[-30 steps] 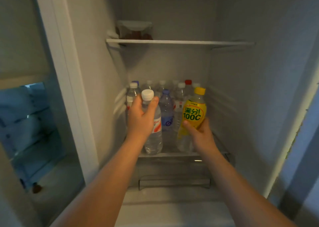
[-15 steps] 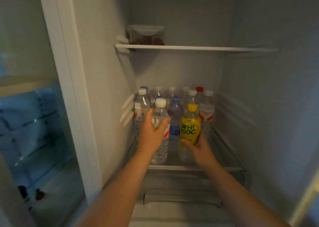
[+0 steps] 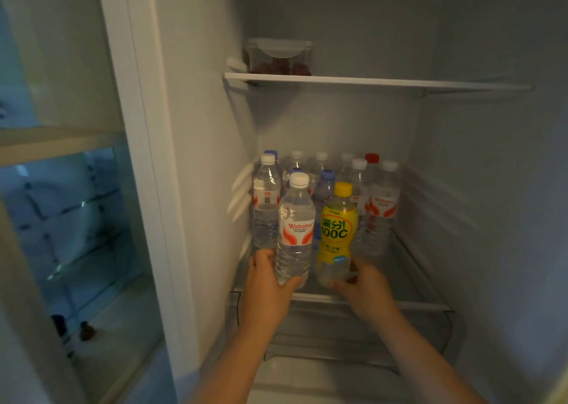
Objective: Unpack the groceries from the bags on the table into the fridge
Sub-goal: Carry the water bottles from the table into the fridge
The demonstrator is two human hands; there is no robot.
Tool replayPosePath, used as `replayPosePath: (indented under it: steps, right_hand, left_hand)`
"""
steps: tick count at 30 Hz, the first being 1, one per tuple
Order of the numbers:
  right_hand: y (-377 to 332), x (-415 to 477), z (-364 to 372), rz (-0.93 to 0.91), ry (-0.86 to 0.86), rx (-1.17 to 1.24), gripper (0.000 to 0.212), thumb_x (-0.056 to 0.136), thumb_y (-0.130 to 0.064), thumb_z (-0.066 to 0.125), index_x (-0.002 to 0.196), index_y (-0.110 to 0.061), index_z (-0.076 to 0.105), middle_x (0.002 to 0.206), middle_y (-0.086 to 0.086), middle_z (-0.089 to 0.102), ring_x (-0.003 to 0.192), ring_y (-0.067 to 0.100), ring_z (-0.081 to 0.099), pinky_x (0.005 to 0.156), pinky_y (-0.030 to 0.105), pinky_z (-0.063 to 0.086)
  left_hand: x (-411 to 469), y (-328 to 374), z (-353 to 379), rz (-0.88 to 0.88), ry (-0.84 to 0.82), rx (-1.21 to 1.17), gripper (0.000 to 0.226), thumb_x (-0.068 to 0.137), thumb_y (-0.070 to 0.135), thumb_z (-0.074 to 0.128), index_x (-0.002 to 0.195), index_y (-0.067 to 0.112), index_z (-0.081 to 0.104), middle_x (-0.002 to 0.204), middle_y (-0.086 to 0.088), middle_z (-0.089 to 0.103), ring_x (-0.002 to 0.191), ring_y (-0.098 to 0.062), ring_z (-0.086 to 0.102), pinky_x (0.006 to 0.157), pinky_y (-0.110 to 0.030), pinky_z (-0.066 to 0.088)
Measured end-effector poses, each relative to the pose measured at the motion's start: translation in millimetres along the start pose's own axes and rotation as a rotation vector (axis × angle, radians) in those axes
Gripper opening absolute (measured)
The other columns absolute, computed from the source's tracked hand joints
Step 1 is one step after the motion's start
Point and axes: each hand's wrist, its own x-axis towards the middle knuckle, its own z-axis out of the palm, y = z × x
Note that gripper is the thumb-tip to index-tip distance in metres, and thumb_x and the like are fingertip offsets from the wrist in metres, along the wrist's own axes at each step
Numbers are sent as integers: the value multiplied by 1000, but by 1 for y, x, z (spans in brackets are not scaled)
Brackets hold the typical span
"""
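Water bottles (image 3: 382,216) crowd the left and back of the lower shelf (image 3: 412,277). The shelf's right side lies bare, and open height stands above the caps, beneath the upper shelf (image 3: 399,82).

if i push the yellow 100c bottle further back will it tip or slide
Yellow bottle looks tall and narrow, so a push near its cap could tip it; pushing low, where the right hand holds it, likely slides it. Bottles close behind would probably stop it.
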Motion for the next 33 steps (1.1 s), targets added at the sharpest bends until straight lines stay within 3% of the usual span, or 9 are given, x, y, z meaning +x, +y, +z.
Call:
replayPosePath:
  steps: [4,7,10,12,15,20,26,30,33]
  right_hand:
    - [-14,2,21,4,7,24,47,69,-16,88,102,-28,57,91,-12,66,84,10,67,75,26,53]
    - [-18,7,33,-15,-13,6,41,73,-17,85,99,-27,56,87,-13,65,81,7,66,68,18,50]
    - [-23,15,43,-26,-52,24,33,77,-13,81,100,-25,60,88,-10,66,81,4,64,64,9,45]
    - [-27,21,50,-19,-85,38,31,80,-11,77,106,-21,65,94,-8,69,88,6,66,69,11,45]
    - [-31,31,60,-17,-101,45,35,82,-9,75,115,-17,68,104,-4,72,98,13,67,81,24,49]
    - [-35,45,79,-9,-59,-15,37,82,-17,77,117,-15,68,107,2,73,101,20,68,81,29,51]
    - [-35,47,85,27,-49,-55,38,83,-23,76,118,-15,66,111,4,72,102,22,67,84,33,53]
    - [-38,37,72,21,-104,37,48,81,-24,79,125,-16,61,116,5,68,107,20,64,84,28,47]
    - [-34,15,63,-89,-10,23,67,86,-30,75,143,-12,45,137,3,50,128,20,49,103,28,39]
  left_hand:
    - [2,-2,-1,-27,73,36,49,73,25,88,95,25,44,100,3,56,87,-16,61,70,-32,49]
    - [3,-1,-2,-44,130,77,32,85,8,72,94,19,43,101,-3,56,91,-25,60,73,-34,46]
    - [8,6,-7,-80,156,94,23,89,-3,58,96,14,45,98,-4,51,88,-23,54,74,-28,38]
    - [13,8,-9,-98,183,109,21,89,-3,59,96,12,47,95,-4,51,87,-23,54,74,-29,40]
    - [19,6,-9,-115,180,119,25,86,-3,65,100,11,49,100,-7,57,94,-27,60,78,-32,48]
    - [25,5,-5,-124,153,151,34,83,-6,64,112,4,51,114,-15,56,104,-32,59,85,-35,48]
    - [27,3,-4,-112,134,178,33,83,-6,64,112,3,51,114,-14,53,102,-32,59,82,-33,48]
    - [18,-4,-4,14,209,195,17,89,2,59,100,13,51,103,-7,53,93,-27,59,75,-32,48]
    - [8,-9,1,186,250,257,11,94,12,61,98,17,53,102,-4,55,98,-22,53,80,-31,45]
